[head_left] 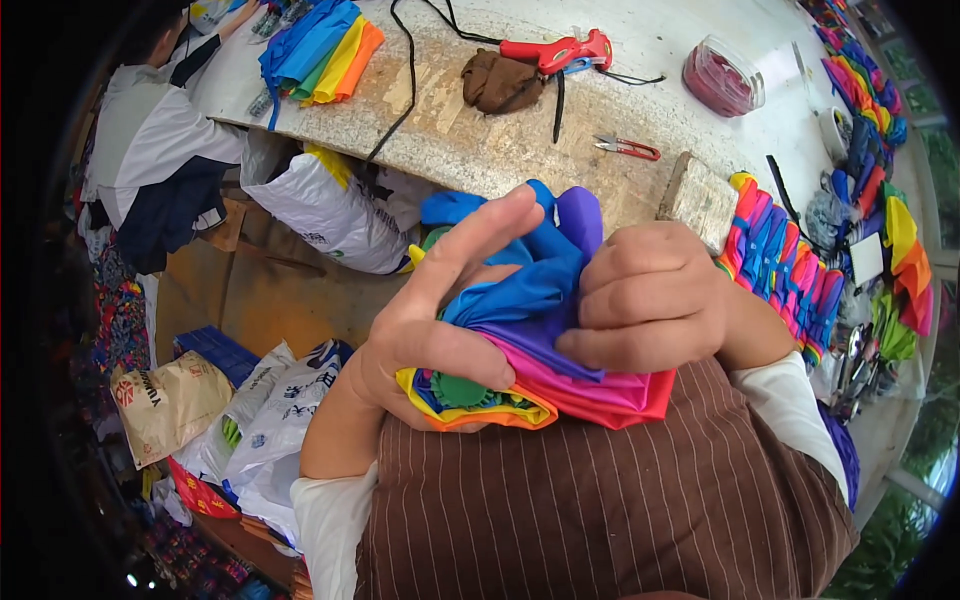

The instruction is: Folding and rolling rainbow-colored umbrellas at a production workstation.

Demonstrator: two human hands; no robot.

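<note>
Under right fingers (640, 300), rainbow fabric (535, 345) half-hidden.

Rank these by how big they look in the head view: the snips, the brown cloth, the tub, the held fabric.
1. Held fabric, largest even partly covered by the hands
2. Tub and brown cloth, too alike to rank
3. Snips, smallest

worktable (620, 105): white, worn brown in patches | windows (940, 160): right edge, pale frames (915, 488), greenery (890, 540) outside | daylight
</note>
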